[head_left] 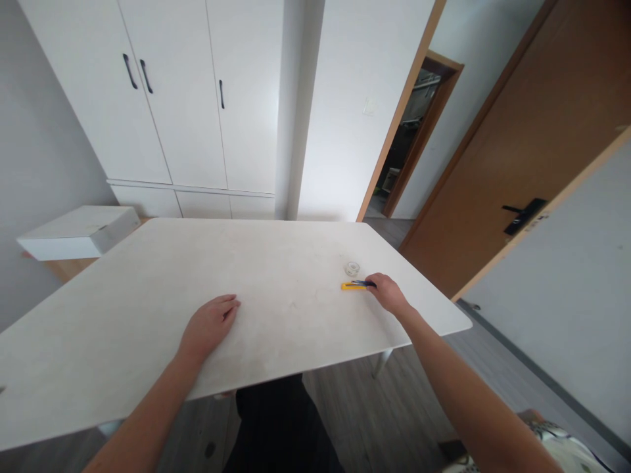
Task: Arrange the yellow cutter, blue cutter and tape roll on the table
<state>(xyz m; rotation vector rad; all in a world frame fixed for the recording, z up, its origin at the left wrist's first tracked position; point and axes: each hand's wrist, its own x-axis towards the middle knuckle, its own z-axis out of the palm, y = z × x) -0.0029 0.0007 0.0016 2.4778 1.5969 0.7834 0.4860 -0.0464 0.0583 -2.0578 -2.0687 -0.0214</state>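
Item: yellow utility knife on the white table, long axis left-right, just before the tape roll; our right hand pinches its right end, our left hand flat, well left.

Bench: pale, matt top with a faint stone-like mottling, smooth under both hands.
Utility knife: yellow plastic body, slightly glossy, with a dark slider end at the fingertips of the right hand.
Tape roll: clear, shiny plastic film, just beyond the right hand.
Cabinet doors: smooth white matt panels with dark handles, well beyond the left hand.
Door: brown wood-look surface, satin, to the right of the right hand, with a black handle.
Floor: grey wood-grain planks, dull finish, below both forearms.
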